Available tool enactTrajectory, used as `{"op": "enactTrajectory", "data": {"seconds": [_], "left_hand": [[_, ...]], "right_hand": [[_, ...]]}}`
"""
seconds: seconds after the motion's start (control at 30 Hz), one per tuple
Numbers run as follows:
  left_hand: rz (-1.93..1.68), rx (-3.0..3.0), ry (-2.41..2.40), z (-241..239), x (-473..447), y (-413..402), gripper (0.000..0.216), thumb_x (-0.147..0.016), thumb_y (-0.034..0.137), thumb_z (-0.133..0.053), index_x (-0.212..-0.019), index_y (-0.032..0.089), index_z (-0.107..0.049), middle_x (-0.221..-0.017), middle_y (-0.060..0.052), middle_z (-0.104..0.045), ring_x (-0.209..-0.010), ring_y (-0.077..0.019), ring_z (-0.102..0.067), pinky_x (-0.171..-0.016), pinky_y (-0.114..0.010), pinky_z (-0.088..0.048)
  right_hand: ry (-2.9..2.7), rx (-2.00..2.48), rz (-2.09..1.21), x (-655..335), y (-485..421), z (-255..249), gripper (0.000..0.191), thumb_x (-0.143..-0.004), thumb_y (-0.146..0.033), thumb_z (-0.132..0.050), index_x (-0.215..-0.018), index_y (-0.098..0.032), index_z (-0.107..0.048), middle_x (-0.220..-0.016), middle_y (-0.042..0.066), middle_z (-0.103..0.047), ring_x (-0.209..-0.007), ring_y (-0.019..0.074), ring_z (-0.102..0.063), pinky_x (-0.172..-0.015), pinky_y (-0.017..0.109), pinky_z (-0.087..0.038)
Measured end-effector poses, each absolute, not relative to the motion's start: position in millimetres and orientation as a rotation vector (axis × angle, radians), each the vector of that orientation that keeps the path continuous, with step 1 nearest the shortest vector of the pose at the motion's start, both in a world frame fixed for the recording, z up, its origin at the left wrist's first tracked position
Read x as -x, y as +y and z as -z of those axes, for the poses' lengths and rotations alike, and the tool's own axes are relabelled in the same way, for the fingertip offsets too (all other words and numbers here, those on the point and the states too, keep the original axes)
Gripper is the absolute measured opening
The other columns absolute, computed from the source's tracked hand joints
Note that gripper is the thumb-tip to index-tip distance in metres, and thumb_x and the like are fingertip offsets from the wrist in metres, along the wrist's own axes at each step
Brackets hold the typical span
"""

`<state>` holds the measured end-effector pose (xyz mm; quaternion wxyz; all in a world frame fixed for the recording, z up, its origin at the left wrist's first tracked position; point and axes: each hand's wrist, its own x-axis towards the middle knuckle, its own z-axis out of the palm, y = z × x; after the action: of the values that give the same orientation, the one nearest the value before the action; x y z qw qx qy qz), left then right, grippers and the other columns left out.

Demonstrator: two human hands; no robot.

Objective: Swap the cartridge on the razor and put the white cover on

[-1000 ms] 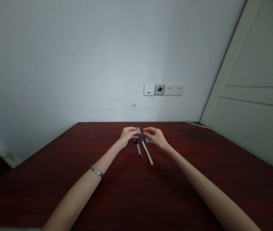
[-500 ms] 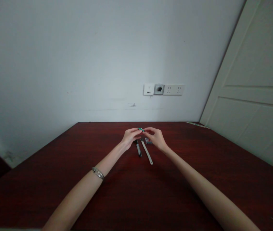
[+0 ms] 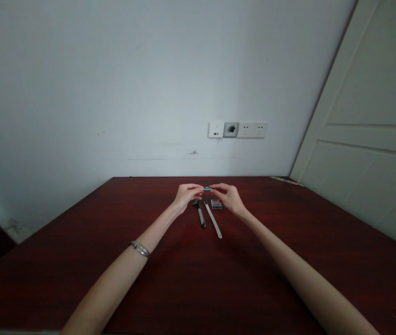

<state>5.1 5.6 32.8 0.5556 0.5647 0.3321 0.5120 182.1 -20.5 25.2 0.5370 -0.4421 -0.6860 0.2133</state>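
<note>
Head view, green piece (image 3: 207, 188) level, pinched by left hand (image 3: 185, 195), right hand (image 3: 230, 198)

No writing, label, brand or number is legible anywhere; the small case (image 3: 216, 204) on the desk (image 3: 198, 279) is too small to read.

A dark red-brown wooden table (image 3: 198, 288) stood with its far edge against the wall. Near the middle of that far edge lay a short black-handled tool (image 3: 201, 217). Just beside it on the right lay a longer pale handle (image 3: 213, 220), both running roughly near to far. A small clear box (image 3: 216, 204) sat by the pale handle's far end. A thin pale strip (image 3: 283, 179) lay at the far right corner.
</note>
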Motion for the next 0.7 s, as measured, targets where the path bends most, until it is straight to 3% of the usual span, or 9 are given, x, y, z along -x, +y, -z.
{"op": "enactTrajectory", "data": {"seconds": [0.27,0.43,0.57,0.7], "left_hand": [[-1.197,-1.314,0.803,-32.7,-2.3,6.3,0.023,-0.061,0.025,-0.074,-0.075,0.007,-0.068,-0.068,-0.007,-0.065,-0.058,-0.0097,-0.058,-0.059,-0.024,-0.050],[-1.159,-1.360,0.820,-31.5,-2.6,6.9,0.019,-0.061,0.022,-0.074,-0.072,0.007,-0.069,-0.067,-0.007,-0.065,-0.057,-0.0093,-0.057,-0.056,-0.022,-0.048],[-1.142,-1.350,0.816,-31.1,-4.3,5.8,0.019,-0.062,0.022,-0.074,-0.073,0.007,-0.069,-0.067,-0.007,-0.065,-0.057,-0.0093,-0.057,-0.055,-0.022,-0.048],[-1.139,-1.311,0.797,-31.8,-5.1,4.7,0.018,-0.063,0.020,-0.073,-0.073,0.007,-0.069,-0.069,-0.008,-0.065,-0.057,-0.0093,-0.057,-0.057,-0.023,-0.049]], "right_hand": [[-1.729,0.974,-0.325,-188.0,-23.3,-31.3,0.027,-0.075,-0.035,-0.060,-0.093,-0.017,-0.068,-0.084,0.006,-0.068,-0.078,0.0181,-0.062,-0.074,0.032,-0.050],[-1.745,1.002,-0.353,-192.8,-21.0,-31.6,0.024,-0.078,-0.038,-0.057,-0.082,-0.018,-0.068,-0.085,0.006,-0.067,-0.078,0.0186,-0.061,-0.071,0.031,-0.050],[-1.853,0.934,-0.236,-194.5,-20.8,-31.6,0.018,-0.077,-0.034,-0.060,-0.082,-0.019,-0.068,-0.086,0.005,-0.065,-0.083,0.0180,-0.060,-0.079,0.032,-0.047],[-1.915,0.940,-0.140,-195.0,-20.2,-29.3,0.016,-0.079,-0.033,-0.059,-0.085,-0.020,-0.068,-0.088,0.005,-0.063,-0.083,0.0174,-0.058,-0.077,0.031,-0.046]]}}
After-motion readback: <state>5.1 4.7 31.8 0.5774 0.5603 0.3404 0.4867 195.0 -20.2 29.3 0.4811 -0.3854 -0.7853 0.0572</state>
